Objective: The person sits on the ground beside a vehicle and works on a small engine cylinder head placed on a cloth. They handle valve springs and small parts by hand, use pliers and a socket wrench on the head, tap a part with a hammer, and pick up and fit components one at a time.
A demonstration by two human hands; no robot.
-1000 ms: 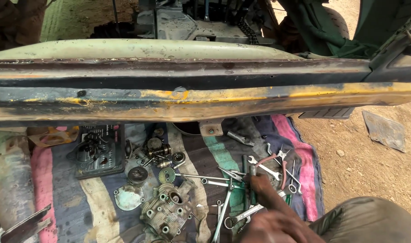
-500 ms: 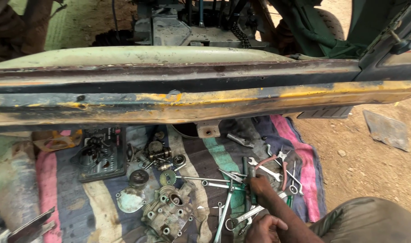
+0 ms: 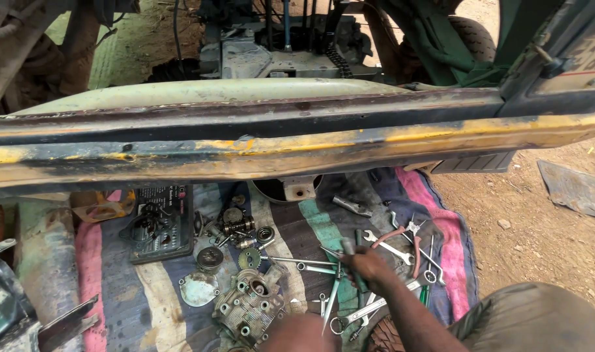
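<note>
My right hand [image 3: 368, 268] reaches down from the lower right onto a pile of hand tools on a striped cloth [image 3: 310, 228]. Its fingers are closed around a green-handled tool [image 3: 361, 281] whose grey end [image 3: 347, 246] sticks up above the fist. Several spanners [image 3: 389, 249] and red-handled pliers [image 3: 402, 234] lie just right of the hand, and long wrenches [image 3: 297, 262] lie to its left. My left hand does not show; a blurred brown shape [image 3: 301, 334] sits at the bottom edge and I cannot tell what it is.
A rusty yellow-and-green metal beam [image 3: 297, 146] crosses the whole view above the cloth. An engine casting [image 3: 248, 303], a round metal cover [image 3: 198, 288], small gears and bearings [image 3: 235, 228] and a black socket case [image 3: 159, 221] lie on the left. Bare dirt [image 3: 538, 234] lies to the right.
My right hand has moved up and left from the bottom edge into the tool pile and closed on the green-handled tool. The view has tilted slightly downward.
</note>
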